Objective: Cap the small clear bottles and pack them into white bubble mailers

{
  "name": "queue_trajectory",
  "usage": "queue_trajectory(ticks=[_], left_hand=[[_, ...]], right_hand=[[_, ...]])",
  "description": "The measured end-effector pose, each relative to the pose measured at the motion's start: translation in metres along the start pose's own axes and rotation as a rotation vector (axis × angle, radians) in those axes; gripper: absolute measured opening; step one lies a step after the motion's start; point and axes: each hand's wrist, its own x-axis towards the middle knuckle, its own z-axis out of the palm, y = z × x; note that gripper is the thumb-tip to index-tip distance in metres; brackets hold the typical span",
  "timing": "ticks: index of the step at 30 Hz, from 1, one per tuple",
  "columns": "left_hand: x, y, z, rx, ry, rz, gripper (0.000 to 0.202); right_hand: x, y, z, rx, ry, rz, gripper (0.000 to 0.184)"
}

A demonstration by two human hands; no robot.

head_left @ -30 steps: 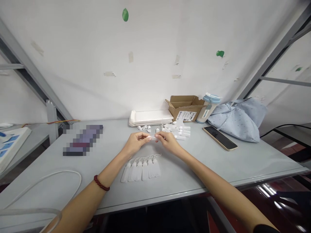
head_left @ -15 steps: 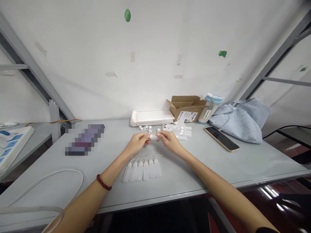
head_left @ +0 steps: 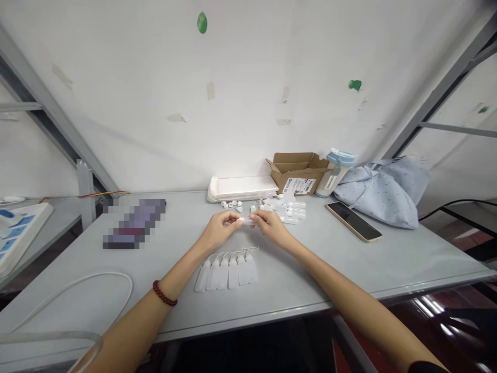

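Between my two hands is a small clear plastic bottle (head_left: 247, 221) with a white end, lying sideways above the table. My left hand (head_left: 222, 229) pinches its white end between thumb and fingers. On the other end, my right hand (head_left: 271, 226) has a closed thumb-and-finger grip. Just beyond the hands lie several small white caps (head_left: 232, 204) and a pile of loose clear bottles (head_left: 297, 211). Nearer to me, several flat translucent bottles (head_left: 227, 273) with thin curved white tips lie side by side in a row.
A stack of white boxes or envelopes (head_left: 244, 187) and an open cardboard box (head_left: 298, 178) stand against the wall. To the right are a tumbler (head_left: 333, 173), a phone (head_left: 353, 221) and a blue cloth bag (head_left: 388, 194). A white cable (head_left: 130, 290) loops at the left.
My left fingers have shifted their grip on the bottle's white end, with the thumb now straighter. My right hand stays in almost the same place.
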Motion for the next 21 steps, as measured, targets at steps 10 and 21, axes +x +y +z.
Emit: queue_trajectory(ticks=[10,21], left_hand=[[0.0020,-0.0001,0.0027,-0.009,0.003,-0.058,0.038],[-0.0006,0.0033,0.0018,0.041,-0.041,-0.064,0.034]], right_hand=[[0.0005,0.0009,0.0001,0.028,-0.012,0.003,0.033],[-0.0004,-0.0032,0.0010,0.062,-0.011,0.035,0.023]])
